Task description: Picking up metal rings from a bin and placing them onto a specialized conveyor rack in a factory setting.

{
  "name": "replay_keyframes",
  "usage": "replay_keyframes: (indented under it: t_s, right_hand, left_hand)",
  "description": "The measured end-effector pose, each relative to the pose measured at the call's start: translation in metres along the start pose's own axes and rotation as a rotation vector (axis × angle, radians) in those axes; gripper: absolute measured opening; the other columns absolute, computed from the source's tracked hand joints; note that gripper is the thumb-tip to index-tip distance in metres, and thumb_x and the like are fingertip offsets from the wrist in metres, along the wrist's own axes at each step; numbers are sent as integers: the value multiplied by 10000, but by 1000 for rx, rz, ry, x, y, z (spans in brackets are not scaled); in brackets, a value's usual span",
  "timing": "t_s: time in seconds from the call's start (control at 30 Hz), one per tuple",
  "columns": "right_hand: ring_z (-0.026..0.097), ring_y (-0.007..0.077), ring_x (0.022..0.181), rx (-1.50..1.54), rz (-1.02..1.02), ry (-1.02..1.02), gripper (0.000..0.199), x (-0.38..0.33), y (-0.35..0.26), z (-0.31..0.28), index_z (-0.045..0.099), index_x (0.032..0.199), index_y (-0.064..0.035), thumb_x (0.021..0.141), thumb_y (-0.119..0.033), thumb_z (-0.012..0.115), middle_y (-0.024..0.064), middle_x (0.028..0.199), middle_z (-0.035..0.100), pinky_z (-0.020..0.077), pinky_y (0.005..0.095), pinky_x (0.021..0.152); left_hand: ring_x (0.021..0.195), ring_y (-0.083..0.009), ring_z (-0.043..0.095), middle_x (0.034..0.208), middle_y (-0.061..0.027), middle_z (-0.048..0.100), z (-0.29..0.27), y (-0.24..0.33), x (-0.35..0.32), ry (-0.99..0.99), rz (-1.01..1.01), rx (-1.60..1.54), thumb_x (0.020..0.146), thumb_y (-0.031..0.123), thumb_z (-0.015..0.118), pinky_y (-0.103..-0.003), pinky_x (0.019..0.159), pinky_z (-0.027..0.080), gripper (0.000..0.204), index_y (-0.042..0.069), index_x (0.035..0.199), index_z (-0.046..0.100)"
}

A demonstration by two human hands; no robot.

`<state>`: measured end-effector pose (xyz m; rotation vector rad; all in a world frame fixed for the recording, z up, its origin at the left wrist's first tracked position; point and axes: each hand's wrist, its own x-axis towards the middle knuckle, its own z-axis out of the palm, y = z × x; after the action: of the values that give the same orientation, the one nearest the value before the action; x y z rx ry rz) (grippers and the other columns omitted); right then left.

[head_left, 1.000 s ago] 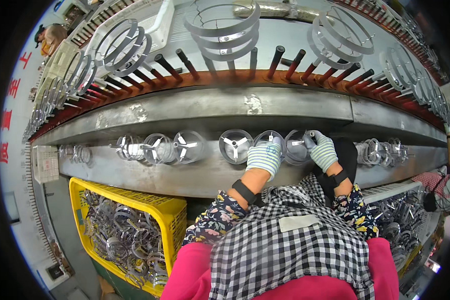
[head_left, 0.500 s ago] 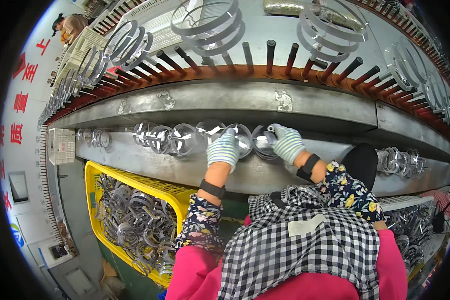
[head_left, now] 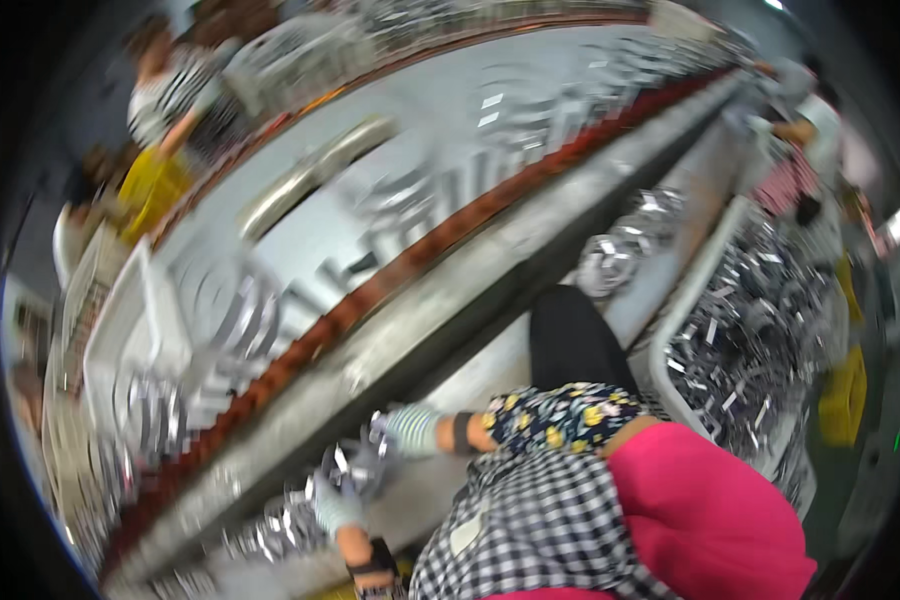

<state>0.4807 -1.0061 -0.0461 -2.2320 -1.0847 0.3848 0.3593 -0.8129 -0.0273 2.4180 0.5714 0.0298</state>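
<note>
Fingers (head_left: 322, 487) of the left hand (head_left: 338, 510), in a striped glove, reach to the row of rings (head_left: 355, 463) on the metal counter (head_left: 412, 495); blur hides whether they pinch a ring or only rest against it. The right hand (head_left: 413, 431), gloved alike, is a little farther along the row, its fingertips at the upper end of that group; whether they are spread or pressed together I cannot tell either.

The rings lie between and just beside the two hands, and others run on past the left one. More rings (head_left: 615, 258) stand farther right on the counter, near a white basket (head_left: 660, 372) heaped with metal parts. Beyond the counter runs a red-brown rail (head_left: 395, 268) with dark pegs (head_left: 362, 262).

Each ring looks like thin, shiny metal, so I judge it light and fairly stiff, though a hard squeeze might bend the band. Smooth metal may slip under a gloved grip, and neighbours could snag. A pinch across the band, low on one side, seems the surest hold
</note>
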Motion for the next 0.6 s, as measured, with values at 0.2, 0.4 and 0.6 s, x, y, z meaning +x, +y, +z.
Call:
replay_keyframes:
  t_s: [0.2,0.4,0.6]
  right_hand:
    - [620,386,830,156,248,48,470,-41,7,-91,483,1216,-42,824,-284,574,207,872,651,489,449,715]
    - [623,359,896,153,515,330,397,-106,49,-159,568,1147,-50,875,-337,528,209,943,650,485,430,796]
    - [628,361,805,-145,484,920,289,-142,85,-273,642,1027,-100,858,-321,564,179,859,653,508,426,708]
  left_hand:
    - [895,-243,603,1043,-170,614,-19,22,1,36,-109,-63,816,104,639,-333,815,475,588,38,1339,378]
    - [769,-124,540,888,-62,578,-30,132,1,-100,-43,-463,853,106,619,-269,690,481,436,16,1253,471]
    - [762,-150,580,898,-98,622,2,158,12,-205,404,-278,834,154,644,-276,667,478,369,-29,1143,557]
